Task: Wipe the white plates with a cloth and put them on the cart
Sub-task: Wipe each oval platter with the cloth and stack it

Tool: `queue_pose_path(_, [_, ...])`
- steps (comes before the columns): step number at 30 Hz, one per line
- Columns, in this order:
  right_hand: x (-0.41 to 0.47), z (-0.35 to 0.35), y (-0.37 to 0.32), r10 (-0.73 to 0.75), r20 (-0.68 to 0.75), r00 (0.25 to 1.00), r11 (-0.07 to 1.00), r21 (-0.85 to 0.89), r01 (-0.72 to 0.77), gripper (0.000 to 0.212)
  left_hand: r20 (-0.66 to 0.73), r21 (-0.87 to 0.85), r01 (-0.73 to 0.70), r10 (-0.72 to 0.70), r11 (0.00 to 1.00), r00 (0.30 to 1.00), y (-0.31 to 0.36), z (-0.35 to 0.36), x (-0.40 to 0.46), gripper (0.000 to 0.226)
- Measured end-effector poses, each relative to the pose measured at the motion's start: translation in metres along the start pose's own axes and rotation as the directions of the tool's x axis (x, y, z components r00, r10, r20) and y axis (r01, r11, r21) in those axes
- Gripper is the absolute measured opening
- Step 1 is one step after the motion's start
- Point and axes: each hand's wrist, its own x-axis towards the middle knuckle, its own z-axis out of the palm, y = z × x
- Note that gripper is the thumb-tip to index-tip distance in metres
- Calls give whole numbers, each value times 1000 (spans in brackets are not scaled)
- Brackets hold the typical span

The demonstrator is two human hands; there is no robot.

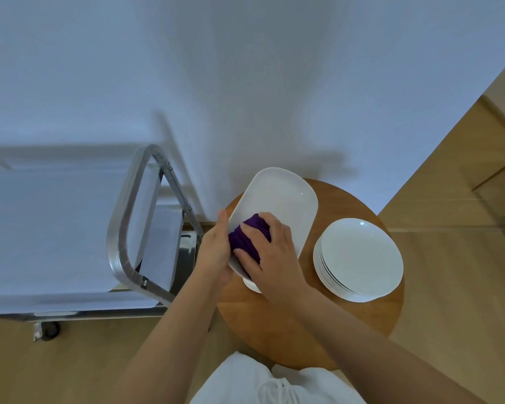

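Left hand (216, 252) grips near-left edge of oblong white platter (280, 205) tilted over round table (303, 325), right hand (270, 255) fingers spread pressing purple cloth (245, 237) at near end, long axis running away; cart (123, 228) on left-hand side.

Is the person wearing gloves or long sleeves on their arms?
No gloves and no sleeves show. The left hand and the right hand are bare, with no rings, watch or bracelet in sight, and both forearms are uncovered as far as the picture shows. White clothing with a white drawstring appears at the bottom edge.
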Motion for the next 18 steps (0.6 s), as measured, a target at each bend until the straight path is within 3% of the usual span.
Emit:
queue_pose_path(4, [-11,-14,25,-194,50,980,981,5,194,39,15,43,-1,1,999,1000,4,1,-2,50])
queue_pose_path(11, [-2,-28,39,-367,17,930,929,-31,368,39,139,96,-119,105,988,985,12,-3,-6,50])
queue_pose_path(14, [5,-37,47,-331,1,944,943,-48,331,41,174,254,-254,214,933,961,13,-12,-4,43])
queue_pose_path(18, [22,-50,60,-72,-84,994,996,-57,67,39,170,343,-269,223,900,960,16,-17,-5,39])
